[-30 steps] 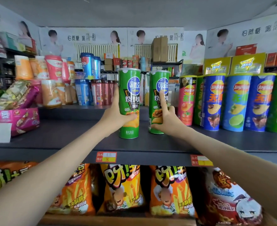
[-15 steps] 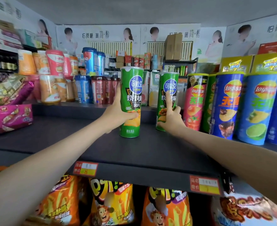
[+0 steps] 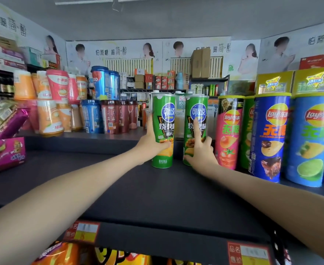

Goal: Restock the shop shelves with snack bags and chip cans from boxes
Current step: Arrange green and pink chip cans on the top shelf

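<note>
Two tall green chip cans stand upright side by side on the dark shelf (image 3: pixel 103 188). My left hand (image 3: pixel 149 144) grips the left green can (image 3: pixel 164 119) around its lower half, thumb across the front. My right hand (image 3: pixel 201 152) rests against the right green can (image 3: pixel 196 113), index finger straight up its front, thumb near its base. The right can stands close to a pink-red Lay's can (image 3: pixel 229 131).
Blue and green Lay's cans (image 3: pixel 271 136) fill the shelf's right side. Stacked drink cups (image 3: pixel 52 104) line a raised ledge at back left. Pink snack packs (image 3: pixel 4 150) lie at far left. Orange snack bags (image 3: pixel 58 253) hang below the shelf, under price tags (image 3: pixel 82 231).
Both green cans have slid farther back on the shelf and closer together. My right hand's fingers have straightened against the right can. The camera has come closer.
</note>
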Action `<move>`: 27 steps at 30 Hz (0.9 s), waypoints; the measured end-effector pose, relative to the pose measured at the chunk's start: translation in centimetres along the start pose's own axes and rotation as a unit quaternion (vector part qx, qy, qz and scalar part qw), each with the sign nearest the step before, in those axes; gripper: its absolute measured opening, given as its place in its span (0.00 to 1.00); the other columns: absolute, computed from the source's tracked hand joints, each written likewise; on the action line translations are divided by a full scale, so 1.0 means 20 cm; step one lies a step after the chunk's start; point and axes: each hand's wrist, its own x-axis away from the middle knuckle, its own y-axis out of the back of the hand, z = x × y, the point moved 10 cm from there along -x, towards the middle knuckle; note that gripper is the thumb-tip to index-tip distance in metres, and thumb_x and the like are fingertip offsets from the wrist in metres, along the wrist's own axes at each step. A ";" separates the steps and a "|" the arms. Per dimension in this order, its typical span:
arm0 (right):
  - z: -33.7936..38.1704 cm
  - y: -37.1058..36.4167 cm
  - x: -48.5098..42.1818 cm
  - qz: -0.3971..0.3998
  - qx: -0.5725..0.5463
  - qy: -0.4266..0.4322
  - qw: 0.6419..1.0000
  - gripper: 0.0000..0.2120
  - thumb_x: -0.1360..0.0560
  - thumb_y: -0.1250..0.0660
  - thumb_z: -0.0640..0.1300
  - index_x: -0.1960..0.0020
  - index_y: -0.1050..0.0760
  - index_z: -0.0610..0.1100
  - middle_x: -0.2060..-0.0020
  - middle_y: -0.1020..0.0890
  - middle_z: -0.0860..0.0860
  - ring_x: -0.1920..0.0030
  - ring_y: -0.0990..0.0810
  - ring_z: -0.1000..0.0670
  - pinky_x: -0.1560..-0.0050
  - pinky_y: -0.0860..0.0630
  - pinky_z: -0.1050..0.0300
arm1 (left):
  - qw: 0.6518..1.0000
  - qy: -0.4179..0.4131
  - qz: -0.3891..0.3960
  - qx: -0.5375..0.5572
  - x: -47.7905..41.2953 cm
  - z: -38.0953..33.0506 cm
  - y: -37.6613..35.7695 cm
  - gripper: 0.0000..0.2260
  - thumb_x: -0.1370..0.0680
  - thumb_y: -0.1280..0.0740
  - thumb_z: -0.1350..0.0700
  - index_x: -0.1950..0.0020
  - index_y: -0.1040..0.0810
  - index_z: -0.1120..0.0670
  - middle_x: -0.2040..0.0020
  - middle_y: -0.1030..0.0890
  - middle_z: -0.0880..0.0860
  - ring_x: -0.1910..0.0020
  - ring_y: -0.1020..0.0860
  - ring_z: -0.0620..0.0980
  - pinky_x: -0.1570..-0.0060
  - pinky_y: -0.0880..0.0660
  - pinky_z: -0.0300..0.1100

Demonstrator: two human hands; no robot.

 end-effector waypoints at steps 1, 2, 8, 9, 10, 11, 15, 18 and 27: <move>-0.01 -0.01 0.00 0.002 -0.003 -0.001 1.000 0.53 0.26 0.30 0.41 0.26 0.71 0.63 0.37 0.39 0.38 0.39 0.31 0.31 0.40 0.32 0.41 | 1.000 0.002 0.005 0.000 -0.02 0.01 -0.02 0.47 0.24 0.29 0.58 0.22 0.65 0.44 0.33 0.27 0.49 0.43 0.27 0.48 0.42 0.31 0.42; -0.01 -0.01 0.00 0.004 -0.004 -0.002 1.000 0.53 0.26 0.30 0.41 0.26 0.71 0.63 0.36 0.39 0.39 0.39 0.31 0.31 0.39 0.33 0.41 | 1.000 0.006 0.010 -0.001 -0.04 0.02 -0.05 0.46 0.23 0.30 0.58 0.22 0.65 0.45 0.33 0.27 0.51 0.44 0.27 0.48 0.43 0.31 0.42; -0.02 -0.02 -0.02 0.006 0.002 -0.009 1.000 0.51 0.25 0.31 0.42 0.25 0.70 0.61 0.33 0.41 0.39 0.37 0.32 0.32 0.37 0.35 0.43 | 0.998 0.024 0.050 -0.021 -0.15 0.08 -0.11 0.43 0.21 0.33 0.55 0.22 0.66 0.47 0.33 0.27 0.53 0.43 0.26 0.50 0.43 0.31 0.42; -0.02 -0.02 -0.02 0.007 0.000 -0.010 1.000 0.51 0.25 0.31 0.42 0.25 0.70 0.61 0.33 0.41 0.39 0.37 0.32 0.32 0.38 0.34 0.44 | 0.998 0.027 0.055 -0.018 -0.16 0.09 -0.11 0.43 0.21 0.33 0.55 0.22 0.65 0.47 0.34 0.27 0.52 0.42 0.26 0.50 0.43 0.31 0.42; -0.02 -0.02 -0.02 0.007 -0.002 -0.012 1.000 0.51 0.25 0.31 0.42 0.25 0.70 0.61 0.32 0.42 0.39 0.37 0.32 0.32 0.38 0.34 0.44 | 0.998 0.026 0.056 -0.012 -0.16 0.09 -0.11 0.43 0.22 0.32 0.55 0.22 0.64 0.47 0.35 0.27 0.51 0.41 0.26 0.50 0.43 0.32 0.42; -0.03 -0.02 -0.02 0.005 -0.001 -0.012 1.000 0.51 0.25 0.31 0.42 0.25 0.70 0.61 0.32 0.42 0.38 0.37 0.32 0.32 0.38 0.34 0.44 | 0.999 0.025 0.048 -0.004 -0.16 0.10 -0.10 0.43 0.23 0.30 0.55 0.22 0.61 0.46 0.36 0.28 0.49 0.39 0.27 0.50 0.42 0.32 0.42; -0.04 -0.03 -0.03 0.006 0.000 -0.020 1.000 0.51 0.25 0.31 0.42 0.25 0.71 0.61 0.31 0.43 0.38 0.36 0.33 0.31 0.37 0.34 0.43 | 0.996 0.036 -0.038 -0.072 -0.14 0.14 -0.07 0.51 0.33 0.22 0.46 0.23 0.55 0.46 0.33 0.35 0.56 0.33 0.33 0.55 0.33 0.32 0.52; -0.04 -0.03 -0.02 0.002 0.005 -0.020 1.000 0.51 0.25 0.31 0.42 0.26 0.71 0.61 0.32 0.43 0.38 0.36 0.33 0.31 0.36 0.35 0.42 | 0.998 0.014 -0.028 -0.060 -0.14 0.13 -0.09 0.51 0.32 0.21 0.51 0.23 0.55 0.45 0.34 0.28 0.55 0.38 0.26 0.55 0.40 0.28 0.48; -0.03 -0.02 -0.01 0.007 -0.011 -0.017 1.000 0.51 0.25 0.33 0.40 0.26 0.71 0.61 0.32 0.43 0.38 0.36 0.34 0.31 0.37 0.35 0.43 | 0.996 -0.072 0.009 -0.056 -0.08 0.04 -0.15 0.50 0.24 0.28 0.58 0.29 0.69 0.34 0.28 0.30 0.52 0.38 0.25 0.48 0.41 0.31 0.40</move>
